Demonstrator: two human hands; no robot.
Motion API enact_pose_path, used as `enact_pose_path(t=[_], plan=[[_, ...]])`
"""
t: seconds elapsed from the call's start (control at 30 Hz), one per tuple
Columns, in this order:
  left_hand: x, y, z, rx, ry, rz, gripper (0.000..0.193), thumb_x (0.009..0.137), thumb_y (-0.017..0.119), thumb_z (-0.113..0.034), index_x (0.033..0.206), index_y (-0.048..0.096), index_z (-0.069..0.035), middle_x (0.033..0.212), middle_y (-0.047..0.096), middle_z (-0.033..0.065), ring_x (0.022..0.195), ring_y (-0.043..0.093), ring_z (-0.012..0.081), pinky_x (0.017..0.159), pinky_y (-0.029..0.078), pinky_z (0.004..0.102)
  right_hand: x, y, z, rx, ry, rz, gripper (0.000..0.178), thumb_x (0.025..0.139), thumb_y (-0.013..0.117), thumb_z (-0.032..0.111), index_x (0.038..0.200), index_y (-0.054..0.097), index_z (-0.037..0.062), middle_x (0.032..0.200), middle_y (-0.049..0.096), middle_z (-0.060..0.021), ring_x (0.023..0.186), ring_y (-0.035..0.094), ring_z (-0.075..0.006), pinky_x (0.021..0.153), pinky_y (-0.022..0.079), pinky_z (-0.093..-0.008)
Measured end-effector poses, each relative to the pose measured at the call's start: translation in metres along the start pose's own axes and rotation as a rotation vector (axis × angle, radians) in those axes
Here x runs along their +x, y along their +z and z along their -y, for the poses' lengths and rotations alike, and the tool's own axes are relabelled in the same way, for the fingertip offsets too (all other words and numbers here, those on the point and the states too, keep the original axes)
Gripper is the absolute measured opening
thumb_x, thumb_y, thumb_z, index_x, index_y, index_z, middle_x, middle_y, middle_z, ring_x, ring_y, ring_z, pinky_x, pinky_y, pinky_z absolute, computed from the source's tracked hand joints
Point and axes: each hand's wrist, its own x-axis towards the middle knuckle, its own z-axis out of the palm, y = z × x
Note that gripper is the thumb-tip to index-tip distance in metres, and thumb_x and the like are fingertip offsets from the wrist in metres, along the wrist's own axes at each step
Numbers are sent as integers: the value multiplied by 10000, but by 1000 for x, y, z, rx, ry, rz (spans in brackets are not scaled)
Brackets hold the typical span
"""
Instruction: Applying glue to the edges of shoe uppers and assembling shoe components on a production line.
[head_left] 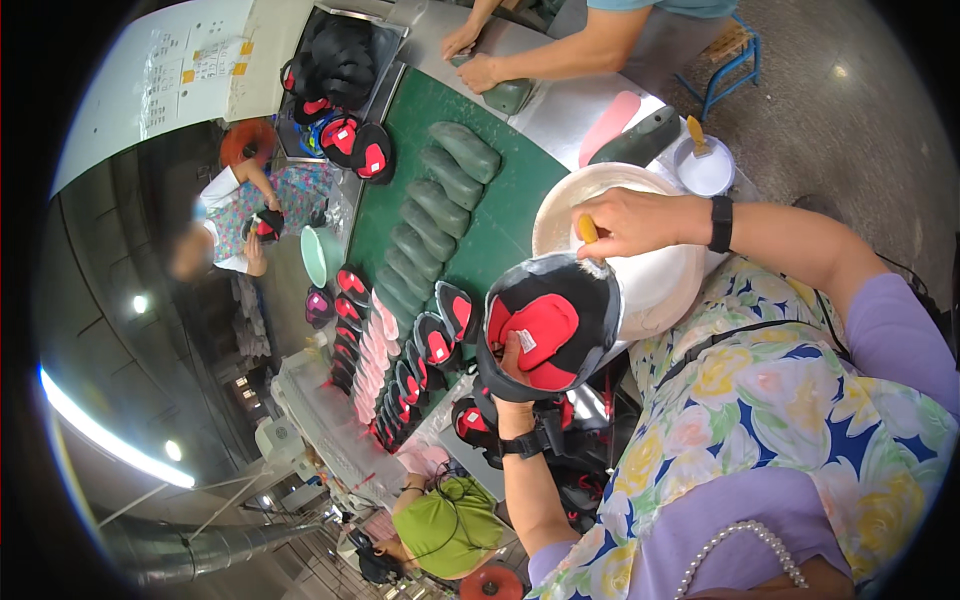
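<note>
A black shoe upper with a red lining [590,345] is tilted so that its opening faces me. My left hand [512,372] grips it from below, with fingers inside against the lining. Between the closed fingers of my right hand [635,222] is a brush with a yellow handle [588,230]. Its pale bristles touch the upper's top rim, where a whitish-grey band runs along the edge. Just behind the upper stands a wide, pale basin [548,205] with a white coating inside, partly hidden by my right hand and the upper.
A green belt [540,180] carries a row of dark green shoe lasts [432,232], pink soles [372,360] and several black-and-red uppers [433,340]. Right of the basin is a small bowl of white liquid [705,175] with another brush. Co-workers' hands [480,70] handle a last across the belt.
</note>
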Motion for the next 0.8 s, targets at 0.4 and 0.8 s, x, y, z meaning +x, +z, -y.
enact_pose_path(t=[0.4,0.8], plan=[[-19,-25,92,784,485,-260,534,947,576,-166,1430,437,14,1357,557,192,1185,578,280,1058,405,362,-9,68,-5,163,223,-188,397,845,747,324,829,622,-53,686,651,-194,611,653,-288,583,496,-369],[7,-88,189,385,317,-306,559,933,585,-159,1446,427,-4,1386,537,191,1212,570,295,1073,404,369,4,65,-41,29,15,-400,272,854,764,202,780,562,36,675,616,-101,573,594,-201,547,459,-314]])
